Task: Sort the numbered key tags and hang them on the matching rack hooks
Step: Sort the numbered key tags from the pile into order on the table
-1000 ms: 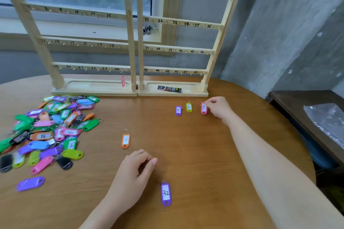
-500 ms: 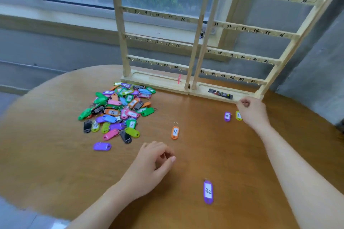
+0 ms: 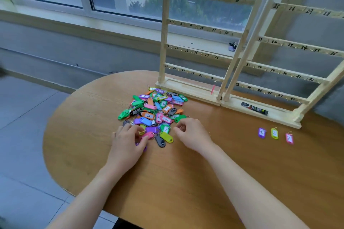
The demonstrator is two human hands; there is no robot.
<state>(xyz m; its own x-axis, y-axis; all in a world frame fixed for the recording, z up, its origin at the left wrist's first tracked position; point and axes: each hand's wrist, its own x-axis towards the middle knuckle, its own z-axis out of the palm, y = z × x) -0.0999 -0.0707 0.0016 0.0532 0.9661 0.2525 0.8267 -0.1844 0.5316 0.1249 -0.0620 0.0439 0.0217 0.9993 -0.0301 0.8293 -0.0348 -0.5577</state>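
Note:
A heap of coloured numbered key tags (image 3: 154, 109) lies on the round wooden table (image 3: 78, 135), in front of two wooden racks with numbered hooks, the left rack (image 3: 202, 29) and the right rack (image 3: 297, 45). My left hand (image 3: 126, 143) is at the heap's near edge, thumb and fingers curled round a pink tag (image 3: 148, 135). My right hand (image 3: 192, 134) rests at the heap's right edge with fingers curled; what lies under it is hidden. Purple tag 5 (image 3: 262, 133), yellow-green tag 6 (image 3: 274, 133) and pink tag 7 (image 3: 289, 138) lie in a row at the right.
One pink tag (image 3: 213, 89) hangs by hook 24 on the left rack. A black packet (image 3: 254, 108) lies in the right rack's base tray. The table edge curves away to the left over a tiled floor (image 3: 24, 135). A window sill runs behind the racks.
My view swung left. My right hand left the row of three tags and came over to the heap's right edge. My left hand moved forward onto the heap's near edge.

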